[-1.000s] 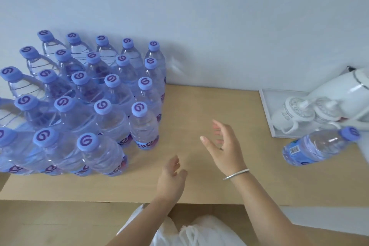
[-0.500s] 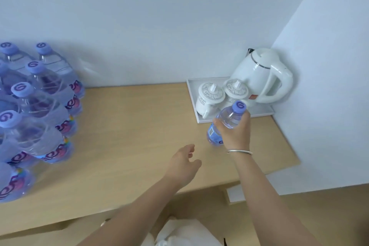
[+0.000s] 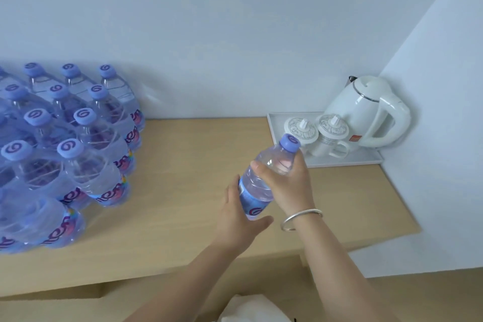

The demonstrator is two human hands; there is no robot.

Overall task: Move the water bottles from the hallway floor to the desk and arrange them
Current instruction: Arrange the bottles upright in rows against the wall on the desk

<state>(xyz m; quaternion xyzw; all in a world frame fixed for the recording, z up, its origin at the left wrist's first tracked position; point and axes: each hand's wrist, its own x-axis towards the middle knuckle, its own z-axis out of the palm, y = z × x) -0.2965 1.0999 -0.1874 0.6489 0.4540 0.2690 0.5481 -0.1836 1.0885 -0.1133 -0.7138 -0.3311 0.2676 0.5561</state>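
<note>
Half a second ago only our right hand (image 3: 286, 183) had the stray bottle (image 3: 264, 180), over by the tray (image 3: 347, 159); now it's come left toward mid-desk and our left hand (image 3: 239, 213) has joined in. Right fingers are wrapped over the bottle's upper body just under the cap; left hand cups the lower end, thumb curled under the label, fingers behind it. The bottle is tilted, cap toward the far right, held above the desk (image 3: 198, 165), apart from the bottle block (image 3: 65, 154) standing at the left. We read this as the last loose one heading for the group, so the job looks nearly done. Bottles in the block are capped and look full; the held one is capped and clear, fill level hard to tell. The tray at far right holds two lidded cups (image 3: 317, 133) and a white kettle (image 3: 366, 112), contents hidden.
</note>
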